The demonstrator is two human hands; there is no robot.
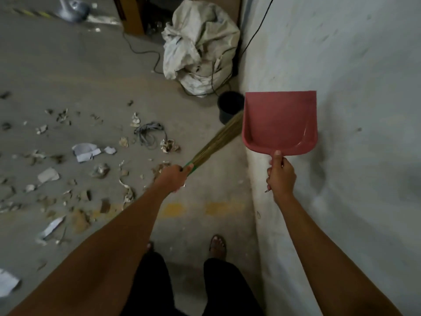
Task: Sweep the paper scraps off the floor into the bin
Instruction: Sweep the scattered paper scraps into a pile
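Torn paper scraps [85, 151] lie scattered over the grey concrete floor on the left. My left hand [174, 176] grips the green-bound end of a straw broom [216, 140], whose bristles point up and right toward a dark bin [229, 106] standing at the foot of the wall. My right hand [281, 176] holds the handle of a red dustpan [279, 120], raised in the air in front of the wall, its inside facing me and holding nothing. The broom's tip is hidden behind the dustpan.
A crumpled white sack [200, 44] sits in the corner beyond the bin, with a black cable [257, 30] running down the white wall [353, 87]. A tangle of grey cord [148, 133] lies among the scraps. My feet [217, 246] stand near the wall.
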